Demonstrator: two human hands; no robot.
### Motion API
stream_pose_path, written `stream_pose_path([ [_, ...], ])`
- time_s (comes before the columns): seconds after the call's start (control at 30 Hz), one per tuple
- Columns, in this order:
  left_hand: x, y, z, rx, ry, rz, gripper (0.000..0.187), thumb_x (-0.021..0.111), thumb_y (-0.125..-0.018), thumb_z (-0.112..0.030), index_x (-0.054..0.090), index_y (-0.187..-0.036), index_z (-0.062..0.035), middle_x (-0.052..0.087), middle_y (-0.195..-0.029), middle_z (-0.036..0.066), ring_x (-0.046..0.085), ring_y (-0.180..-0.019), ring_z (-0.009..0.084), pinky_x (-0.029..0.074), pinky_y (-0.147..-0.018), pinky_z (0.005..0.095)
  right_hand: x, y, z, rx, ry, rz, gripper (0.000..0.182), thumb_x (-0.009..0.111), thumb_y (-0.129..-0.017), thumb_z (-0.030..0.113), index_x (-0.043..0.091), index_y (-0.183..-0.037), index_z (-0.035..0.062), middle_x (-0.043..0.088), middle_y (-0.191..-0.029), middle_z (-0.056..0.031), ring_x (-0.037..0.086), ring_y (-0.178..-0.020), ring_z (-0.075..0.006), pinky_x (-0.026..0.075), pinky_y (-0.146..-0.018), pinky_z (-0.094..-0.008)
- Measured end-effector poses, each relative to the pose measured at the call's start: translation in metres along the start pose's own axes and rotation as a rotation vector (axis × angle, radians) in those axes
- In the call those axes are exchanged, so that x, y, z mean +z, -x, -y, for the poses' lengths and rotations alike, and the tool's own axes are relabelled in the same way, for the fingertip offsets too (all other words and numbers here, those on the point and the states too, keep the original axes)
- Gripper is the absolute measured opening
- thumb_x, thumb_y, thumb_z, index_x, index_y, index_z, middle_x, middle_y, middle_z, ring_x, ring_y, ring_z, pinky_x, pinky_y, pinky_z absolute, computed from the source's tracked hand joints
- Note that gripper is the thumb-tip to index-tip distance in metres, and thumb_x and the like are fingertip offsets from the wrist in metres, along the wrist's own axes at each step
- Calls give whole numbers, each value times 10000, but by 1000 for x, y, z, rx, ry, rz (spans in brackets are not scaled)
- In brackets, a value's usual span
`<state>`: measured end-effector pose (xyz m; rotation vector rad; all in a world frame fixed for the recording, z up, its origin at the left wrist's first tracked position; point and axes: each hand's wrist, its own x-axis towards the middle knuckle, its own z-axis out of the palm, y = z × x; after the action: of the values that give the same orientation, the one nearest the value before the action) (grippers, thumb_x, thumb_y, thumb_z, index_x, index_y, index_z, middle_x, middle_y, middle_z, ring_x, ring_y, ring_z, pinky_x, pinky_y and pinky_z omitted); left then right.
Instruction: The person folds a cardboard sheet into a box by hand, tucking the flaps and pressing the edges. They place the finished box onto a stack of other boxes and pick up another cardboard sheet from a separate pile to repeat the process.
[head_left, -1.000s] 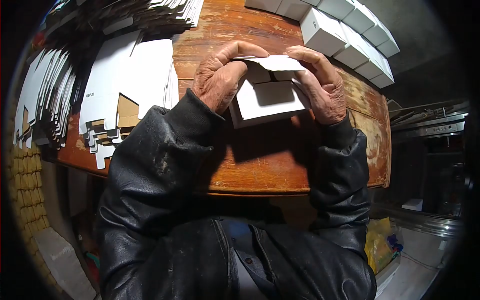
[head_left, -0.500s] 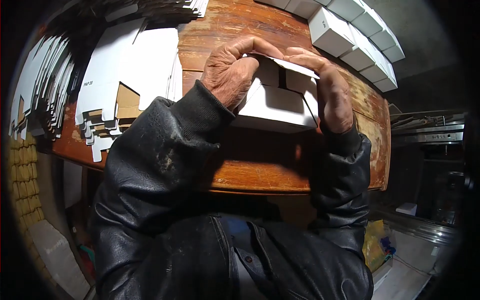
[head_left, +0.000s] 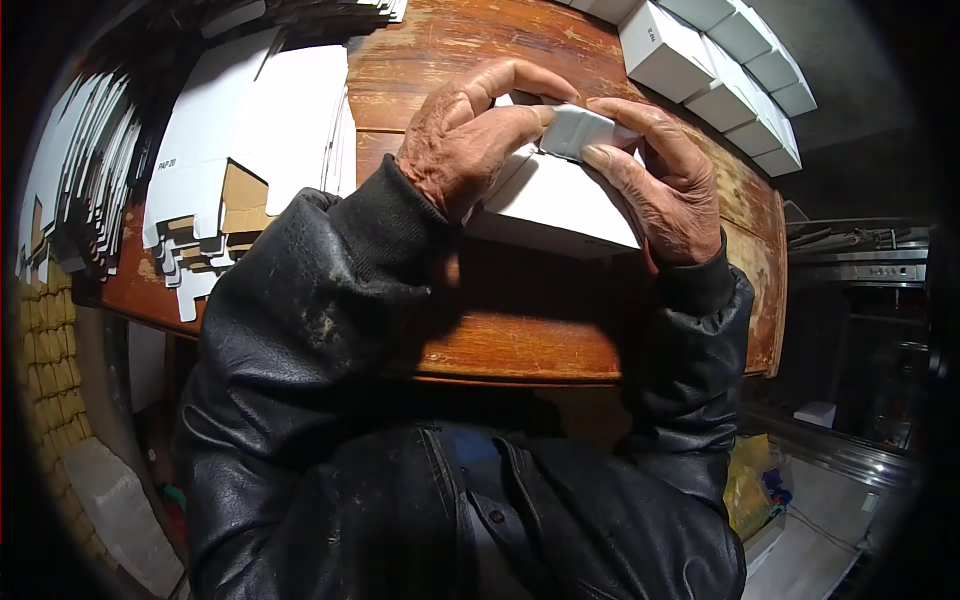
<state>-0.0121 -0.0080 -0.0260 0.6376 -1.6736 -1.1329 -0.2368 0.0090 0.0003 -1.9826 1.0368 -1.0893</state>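
Note:
A white box (head_left: 560, 205) stands on the wooden table between my two hands, with a white flap (head_left: 578, 133) at its top, bent and lit from above. My left hand (head_left: 475, 130) grips the flap's left side between thumb and fingers. On the right side, my right hand (head_left: 660, 175) pinches the same flap, its thumb on the near face and its fingers behind. The box's lower right side is partly hidden by my right hand.
Flat white cardboard blanks (head_left: 215, 130) lie stacked on the left of the wooden table (head_left: 520, 345), with more blanks (head_left: 85, 150) at the far left. Rows of closed white boxes (head_left: 672, 62) stand at the back right. Metal equipment (head_left: 880, 272) is beyond the table's right edge.
The flap has bent down over the opening that showed before. My right thumb has come round onto its near face, and my left thumb has moved right along it.

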Motion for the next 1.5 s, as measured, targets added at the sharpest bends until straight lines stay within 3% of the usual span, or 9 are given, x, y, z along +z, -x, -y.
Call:
stream_pose_path([
  [0.23, 5, -1, 11, -131, 171, -39, 231, 624, -969, -234, 664, -1114, -59, 604, -1151, 101, 602, -1071, 201, 519, -946, 327, -1, -4, -3, -229, 150, 22, 336, 774, -846, 135, 675, -1154, 46, 671, -1060, -97, 660, -898, -153, 557, -758, -272],
  [0.53, 3, 2, 0, -294, 184, -30, 249, 522, -939, -62, 634, -1161, -49, 611, -1140, 116, 618, -977, 160, 533, -880, 302, -3, -1, -1, -140, 73, 66, 189, 718, -877, 64, 680, -1061, 49, 657, -1076, -118, 642, -1028, -172, 552, -852, -292],
  [0.73, 8, 0, 0, -264, 292, -109, 363, 432, -908, 1, 570, -1243, -4, 595, -1197, 140, 562, -1145, 191, 453, -1022, 305, 6, 2, 7, 19, 12, 39, 274, 526, -970, 21, 574, -1238, -17, 633, -1125, -157, 629, -1098, -253, 503, -964, -327],
  [0.83, 8, -1, -3, -224, 304, -97, 377, 411, -919, -10, 531, -1274, 28, 571, -1242, 151, 506, -1233, 218, 391, -1090, 317, -1, 1, 18, -69, 289, 148, 308, 511, -975, 31, 532, -1273, -42, 601, -1168, -205, 607, -1120, -293, 485, -967, -353],
  [1.0, 13, -1, -1, -313, 579, -163, 314, 432, -916, -1, 546, -1205, 45, 582, -1105, 85, 552, -943, 109, 480, -838, 241, -15, 5, 15, -54, 83, 298, 599, 731, -840, 196, 477, -1343, -6, 508, -1311, -208, 508, -1238, -342, 421, -1034, -397],
  [1.03, 10, -1, -1, -353, 577, -144, 319, 434, -920, 31, 550, -1216, 23, 588, -1170, 109, 575, -1059, 163, 475, -951, 293, -22, 6, 17, -75, 88, 355, 700, 791, -790, 242, 463, -1361, 3, 478, -1352, -211, 480, -1272, -352, 406, -1051, -405],
  [1.13, 10, -2, 5, -354, 594, -175, 291, 477, -921, 38, 565, -1198, 24, 591, -1148, 98, 582, -1013, 143, 486, -909, 266, -31, 12, 34, -139, 213, 446, 919, 904, -658, 298, 436, -1402, 29, 391, -1440, -235, 412, -1335, -394, 375, -1080, -446],
  [1.3, 4, -5, 13, -357, 403, -244, 277, 543, -925, 6, 574, -1199, 33, 600, -1138, 97, 586, -986, 126, 487, -874, 237, -17, 32, 39, -106, 267, 357, 895, 915, -628, 173, 453, -1386, 52, 408, -1418, -228, 437, -1316, -383, 379, -1076, -435],
  [1.5, -4, -9, 5, -58, 132, -685, 467, 638, -957, -253, 506, -1291, 46, 544, -1141, 144, 535, -1061, 210, 453, -932, 337, -30, -11, 61, -207, 450, 265, 661, 827, -694, 179, 531, -1259, 7, 559, -1199, -155, 551, -1147, -297, 436, -998, -383],
])
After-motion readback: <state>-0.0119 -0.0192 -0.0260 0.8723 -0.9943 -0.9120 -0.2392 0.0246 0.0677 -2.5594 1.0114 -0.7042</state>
